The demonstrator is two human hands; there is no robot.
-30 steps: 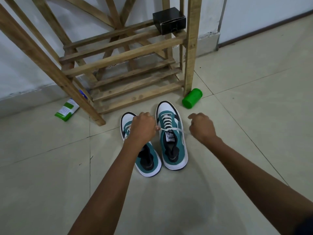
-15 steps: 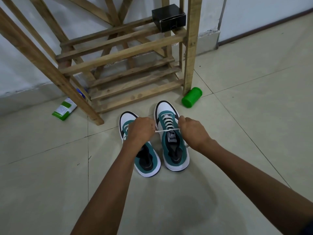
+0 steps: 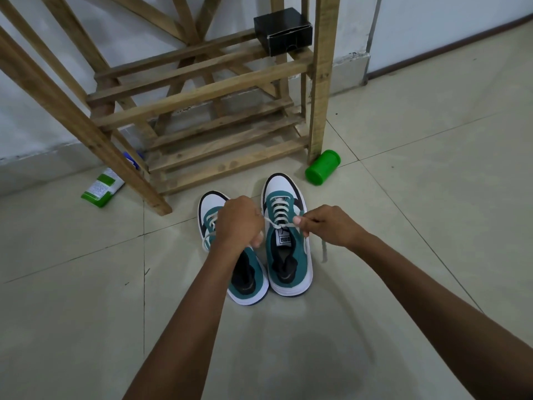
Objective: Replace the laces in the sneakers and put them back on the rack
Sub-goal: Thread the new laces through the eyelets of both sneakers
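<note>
Green canister (image 3: 323,167) and wooden rack (image 3: 202,116) lie beyond the sneakers (image 3: 284,241); both hands' grips, left hand (image 3: 238,223) and right hand (image 3: 331,225), now pinch the white lace (image 3: 278,225) closer together.

Pale tiled floor (image 3: 432,197) meets a white wall (image 3: 432,24) with dark skirting (image 3: 450,49).

Left hand (image 3: 238,222) covers the middle of the left sneaker (image 3: 230,255), we cannot read the green packet (image 3: 102,188), rack (image 3: 202,90) cut off at the top edge, blue thing (image 3: 131,159) half hidden behind its leg
</note>
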